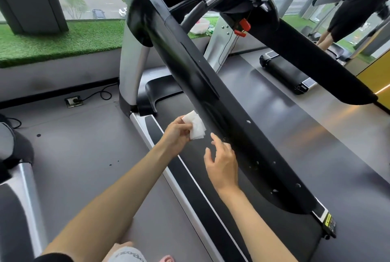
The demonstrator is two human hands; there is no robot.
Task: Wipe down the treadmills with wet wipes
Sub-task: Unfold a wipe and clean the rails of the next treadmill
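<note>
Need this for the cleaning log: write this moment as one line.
left hand: holds wipe beside handrail | right hand: open, holds nothing | wipe touching handrail: cannot tell

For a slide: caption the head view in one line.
A wipe in the left hand beside the treadmill handrail; right hand open nearby.

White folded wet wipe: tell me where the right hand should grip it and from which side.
Probably pinch the white folded wet wipe by its free lower-right corner, from the right: the left hand holds its left edge.
</note>
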